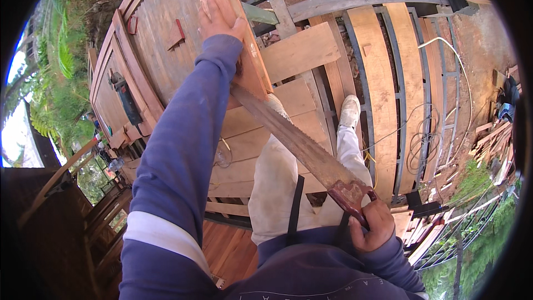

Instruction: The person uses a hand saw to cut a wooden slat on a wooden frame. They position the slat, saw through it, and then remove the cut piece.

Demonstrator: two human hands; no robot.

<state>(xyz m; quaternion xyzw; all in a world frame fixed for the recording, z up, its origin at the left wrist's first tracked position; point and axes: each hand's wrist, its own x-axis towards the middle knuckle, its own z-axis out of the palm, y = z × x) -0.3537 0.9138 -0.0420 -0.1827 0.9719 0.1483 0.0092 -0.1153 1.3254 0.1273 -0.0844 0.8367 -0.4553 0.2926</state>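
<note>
My left hand [219, 22] lies on a reddish wooden board [250, 66] at top centre, gripping it near its edge. Its forearm in a blue sleeve hides part of the board. My right hand [371, 223] is closed on the dark red handle of a hand saw [283, 138] at lower right. The saw's long rusty blade slants up and left, its tip touching the board's near part below my left hand. The board rests on a slatted wooden panel [150, 33] with small red offcuts on it. My legs and shoes show beneath the saw.
A power tool [125, 97] sits on the panel's left part. Planks lie over dark metal joists [395, 61] around my feet. Loose cables [422, 139] cross the right side. A lumber pile [491, 139] lies at far right; plants [61, 50] border the far left.
</note>
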